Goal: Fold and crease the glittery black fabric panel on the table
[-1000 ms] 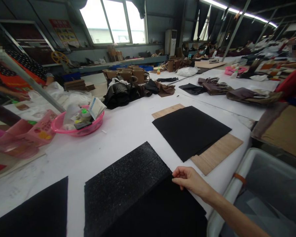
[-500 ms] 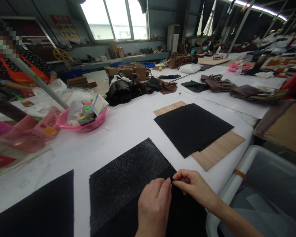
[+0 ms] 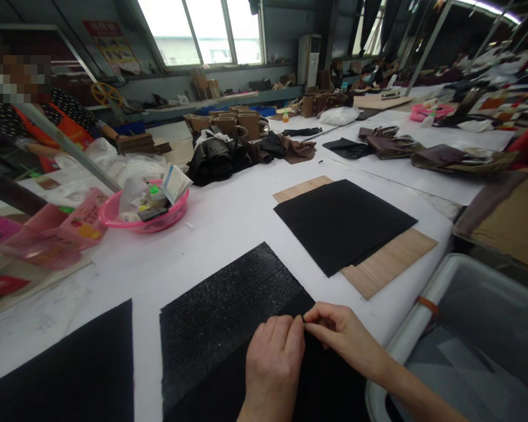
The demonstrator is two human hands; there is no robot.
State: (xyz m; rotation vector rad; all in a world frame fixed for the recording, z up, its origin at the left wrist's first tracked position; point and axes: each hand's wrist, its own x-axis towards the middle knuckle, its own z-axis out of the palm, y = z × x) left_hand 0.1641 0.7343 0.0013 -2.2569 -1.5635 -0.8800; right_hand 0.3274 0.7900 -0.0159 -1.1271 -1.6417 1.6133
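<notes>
A black sheet with a speckled, shiny face [image 3: 229, 299] lies on the white table in front of me. Over its near part lies a plain black fabric piece [image 3: 330, 375]. My left hand [image 3: 275, 357] is closed, its fingertips pressed together on the fabric's edge. Right beside it, my right hand [image 3: 338, 331] pinches the same edge between thumb and forefinger. The two sets of fingertips almost touch. What lies under my left palm is hidden.
A stack of black sheets [image 3: 345, 225] rests on a wooden board [image 3: 391, 264]. Another black sheet [image 3: 70, 363] lies at left. A pink basket [image 3: 145, 223] holds small items. A grey bin [image 3: 405, 346] stands at right. Across the table is a co-worker in an orange apron [image 3: 70, 132].
Both hands keep their pinch on the fabric's edge; my right hand has shifted very slightly left. The view has moved a little. At the far left, the co-worker's arm has moved.
</notes>
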